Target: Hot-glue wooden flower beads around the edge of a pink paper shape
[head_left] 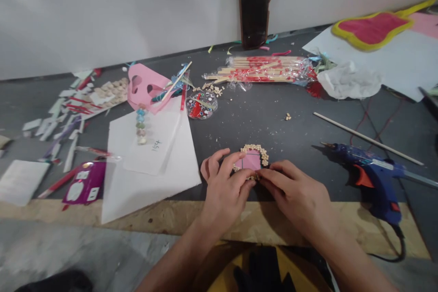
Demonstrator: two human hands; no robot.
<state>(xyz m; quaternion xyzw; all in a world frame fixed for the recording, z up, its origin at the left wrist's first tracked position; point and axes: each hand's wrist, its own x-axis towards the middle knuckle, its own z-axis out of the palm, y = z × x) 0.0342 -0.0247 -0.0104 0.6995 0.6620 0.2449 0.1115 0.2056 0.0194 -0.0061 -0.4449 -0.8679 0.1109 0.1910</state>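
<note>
Near the table's front edge lies a small pink piece (pixel 252 160) with dark lines, its border covered in tiny pale beads or grains (pixel 263 151). My left hand (pixel 224 185) grips it from the left, fingers curled over its left side and thumb along the lower edge. At its lower right corner my right hand (pixel 296 191) has thumb and fingers pinched together; whatever is between those fingertips is hidden. A blue hot glue gun (pixel 372 166) with an orange trigger lies to the right of my right hand.
Left of my hands are white sheets (pixel 153 187), a pink cut-out (pixel 147 86) and a purple packet (pixel 85 182). Farther back lie wrapped sticks (pixel 256 70), a patterned round piece (pixel 201 104) and loose beads (pixel 214 89). A phone (pixel 255 7) leans on the wall; a thin stick (pixel 366 138) lies right.
</note>
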